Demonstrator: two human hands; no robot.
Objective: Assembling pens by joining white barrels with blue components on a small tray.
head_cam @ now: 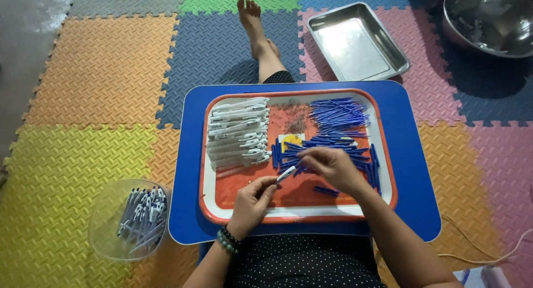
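My left hand is closed around a white pen barrel whose tip points up and to the right. My right hand reaches into the pile of blue pen parts, its fingers pinched among the pieces beside the barrel's tip; whether it grips one I cannot tell. Both hands hover over an orange-rimmed tray that rests on a small blue table. A stack of white pen barrels lies on the tray's left side.
A clear round bowl holding several assembled pens stands on the floor mat at the left. A steel rectangular tray and a steel bowl sit beyond the table. My bare foot stretches out ahead.
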